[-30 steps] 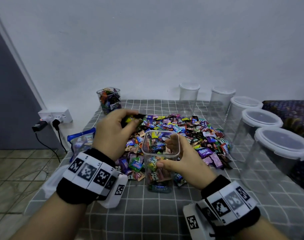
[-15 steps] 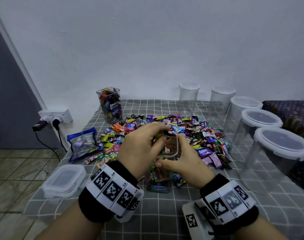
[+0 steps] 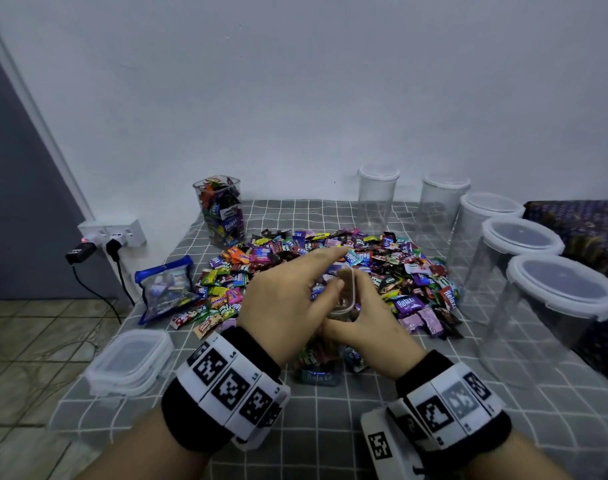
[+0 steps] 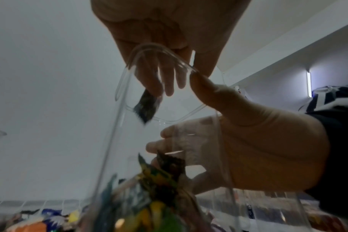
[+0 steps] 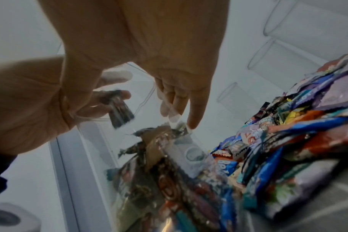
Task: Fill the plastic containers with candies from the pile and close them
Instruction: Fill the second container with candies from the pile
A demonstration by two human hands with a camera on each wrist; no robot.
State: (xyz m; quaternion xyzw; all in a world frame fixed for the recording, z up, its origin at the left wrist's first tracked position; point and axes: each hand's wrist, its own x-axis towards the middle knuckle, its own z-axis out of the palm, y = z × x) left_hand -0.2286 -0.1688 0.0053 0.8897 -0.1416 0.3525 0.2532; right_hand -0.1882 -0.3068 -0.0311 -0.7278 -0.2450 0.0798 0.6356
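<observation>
Our right hand (image 3: 361, 327) grips the clear container (image 3: 344, 296) at its rim, upright on the checked surface (image 3: 330, 427) at the near edge of the candy pile (image 3: 399, 271). Left hand (image 3: 288, 299) sits over the opening, fingers loosely spread; one dark candy (image 4: 146, 106) at the fingertips, probably just released, too blurred to confirm.

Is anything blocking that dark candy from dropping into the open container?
Nothing visible does. The dark candy hangs below the left hand fingers, already inside the open container, with clear space above the candies inside.
</observation>
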